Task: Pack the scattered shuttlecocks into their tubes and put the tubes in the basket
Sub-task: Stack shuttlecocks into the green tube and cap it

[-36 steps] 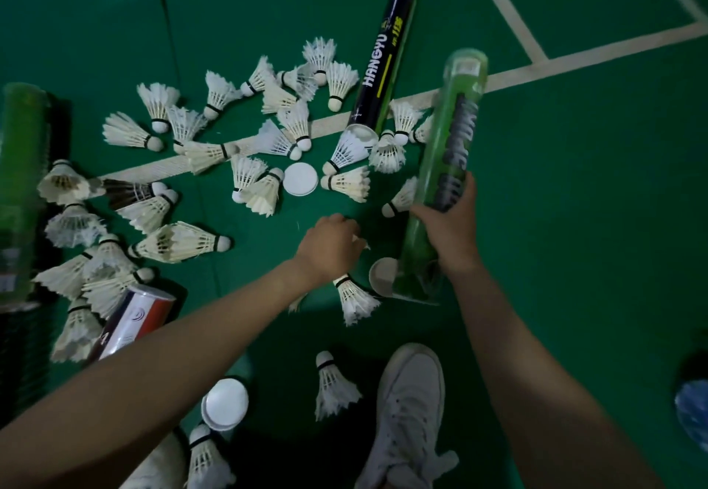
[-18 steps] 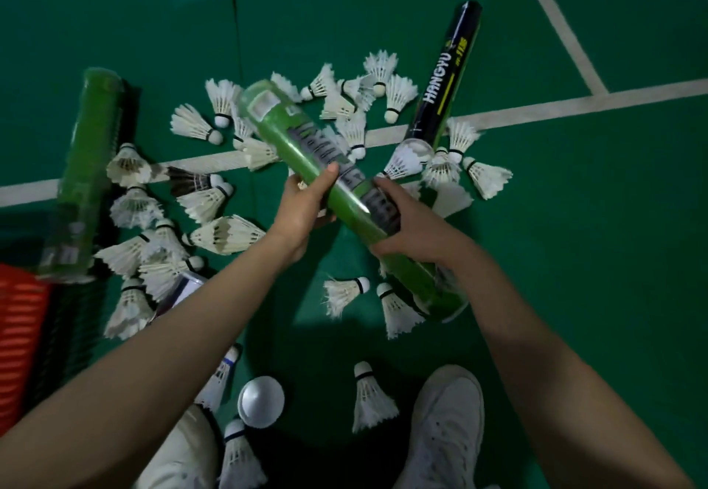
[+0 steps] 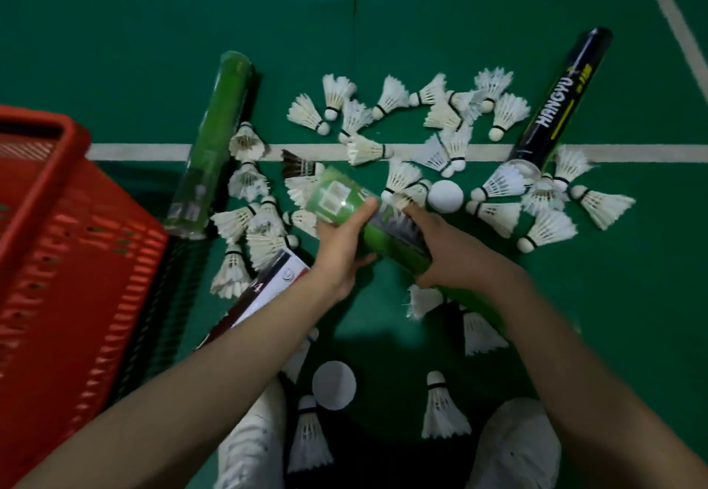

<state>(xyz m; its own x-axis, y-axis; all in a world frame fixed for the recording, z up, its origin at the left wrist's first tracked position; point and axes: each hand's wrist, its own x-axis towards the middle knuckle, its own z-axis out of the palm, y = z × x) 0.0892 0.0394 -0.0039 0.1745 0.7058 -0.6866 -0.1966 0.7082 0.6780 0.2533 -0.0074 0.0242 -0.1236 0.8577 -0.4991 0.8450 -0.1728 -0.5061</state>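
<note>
Gripping 1 green tube (image 3: 344, 197): left hand (image 3: 341, 255), right hand (image 3: 456, 255); 1 red basket (image 3: 57, 243).

Both bare forearms reach forward, left hand (image 3: 343, 247) and right hand (image 3: 456, 255) curled closed, facing each other.

A dark green court floor (image 3: 632, 297) fills the view. A white painted line (image 3: 145, 152) runs straight across it from left to right, and a second white line (image 3: 674, 17) slants down along the upper right corner. At the bottom edge, two white shoes show: one (image 3: 253, 446) at left, another (image 3: 513, 446) at right.
</note>
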